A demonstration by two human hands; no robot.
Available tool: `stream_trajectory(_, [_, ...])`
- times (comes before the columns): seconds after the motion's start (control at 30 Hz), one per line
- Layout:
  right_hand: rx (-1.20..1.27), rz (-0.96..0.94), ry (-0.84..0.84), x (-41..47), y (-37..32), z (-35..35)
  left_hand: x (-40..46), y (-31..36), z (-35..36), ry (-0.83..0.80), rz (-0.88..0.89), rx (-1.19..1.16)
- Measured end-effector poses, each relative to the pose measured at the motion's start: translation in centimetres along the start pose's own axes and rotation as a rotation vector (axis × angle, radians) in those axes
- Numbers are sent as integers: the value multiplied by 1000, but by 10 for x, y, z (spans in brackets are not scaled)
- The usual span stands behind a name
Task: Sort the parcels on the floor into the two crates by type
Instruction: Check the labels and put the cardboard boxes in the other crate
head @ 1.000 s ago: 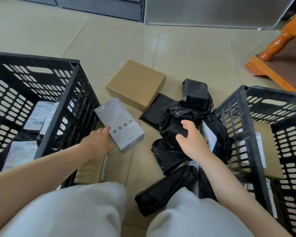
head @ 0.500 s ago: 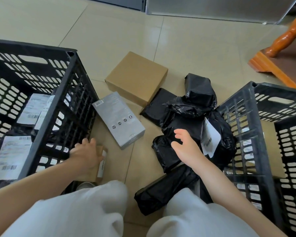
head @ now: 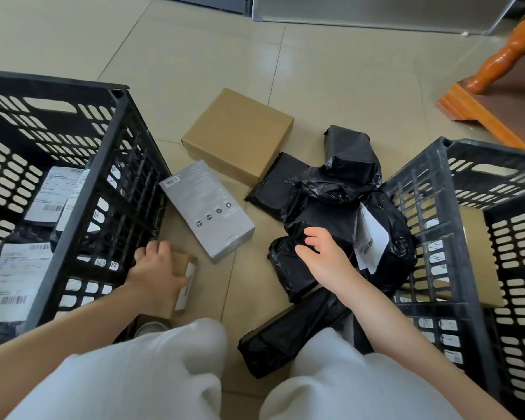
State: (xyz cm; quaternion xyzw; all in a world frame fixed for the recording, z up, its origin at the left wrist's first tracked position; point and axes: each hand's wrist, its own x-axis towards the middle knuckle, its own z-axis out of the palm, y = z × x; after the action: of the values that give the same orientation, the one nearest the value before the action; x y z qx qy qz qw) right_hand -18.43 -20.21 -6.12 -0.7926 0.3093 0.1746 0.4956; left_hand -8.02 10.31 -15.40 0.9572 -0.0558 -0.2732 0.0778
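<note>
My left hand [head: 155, 274] grips a small brown box [head: 184, 260] on the floor, tight against the black left crate [head: 82, 189]. That crate holds black bags with white labels [head: 15, 277]. My right hand [head: 322, 256] hovers with loose, spread fingers just above a heap of black plastic bags [head: 331, 213]. One long black bag [head: 285, 341] lies by my right knee. A grey carton [head: 206, 210] and a larger brown cardboard box [head: 240, 134] lie between the crates. The right crate [head: 482, 150] has a cardboard box [head: 476, 237] inside.
A wooden furniture leg and its base [head: 503, 62] stand at the far right. Grey cabinet fronts [head: 361, 7] run along the back. My knees in white trousers [head: 152, 374] fill the near edge. Tiled floor [head: 194, 56] stretches beyond the parcels.
My left hand left the grey carton, drew back toward me and settled on the small brown box. My right hand shifted slightly over the black bags, fingers opening.
</note>
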Motion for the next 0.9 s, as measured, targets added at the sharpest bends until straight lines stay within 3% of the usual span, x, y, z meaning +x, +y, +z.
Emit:
stream_trajectory(0.13, [36,0,0,-2,-2,0,3,13,-13,-23,1,-216])
stream_trajectory(0.5, [85,2,-17,-7,-11,-1,6,39,-79,49,37,-524])
stream_trajectory(0.6, [136,21,-41,-6,-12,-1,1,61,-95,49,61,-789])
stream_trajectory(0.77, [340,108,-70,-4,-14,8,-8,88,-97,-201,45,-1338])
stream_trajectory(0.9, [551,250,-263,-4,-13,19,-15,97,-82,-337,103,-1471])
